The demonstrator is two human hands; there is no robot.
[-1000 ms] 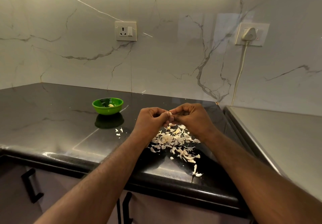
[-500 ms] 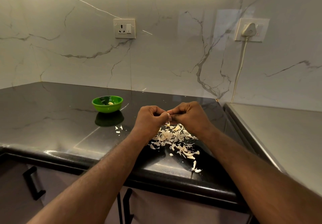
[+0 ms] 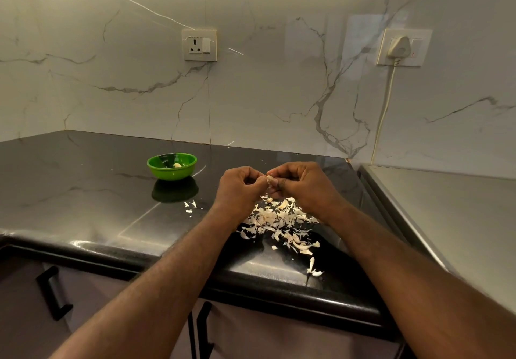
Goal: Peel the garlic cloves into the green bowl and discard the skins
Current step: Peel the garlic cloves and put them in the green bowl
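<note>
Hardly anything has shifted since the earlier frames: both hands hang in the same spot over the skin heap, and slightly more of the clove shows between the fingertips.

Head view: the left hand (image 3: 240,188) and the right hand (image 3: 304,185) meet fingertip to fingertip, each with curled fingers pinching a small pale garlic clove (image 3: 269,179) held in the air above the glossy black stone counter (image 3: 83,191). Whether skin is still on it is too small to tell. Below, toward the counter's right end and spreading to its front edge, lies a loose heap of thin, papery, off-white garlic skins (image 3: 279,219), curled and flaky. A few stray skin flakes (image 3: 190,207) lie apart to the left, just in front of the round, shiny green plastic bowl (image 3: 173,173). That bowl stands well left of the hands, mid-depth on the counter, mirrored in the polished surface, with at least one pale peeled clove (image 3: 177,165) inside.

Judging by the size of the heap, much peeling is done; no unpeeled cloves show on the counter, though some may be hidden by the hands. The held clove has yet to reach the bowl, and the skins are not yet discarded.
</note>
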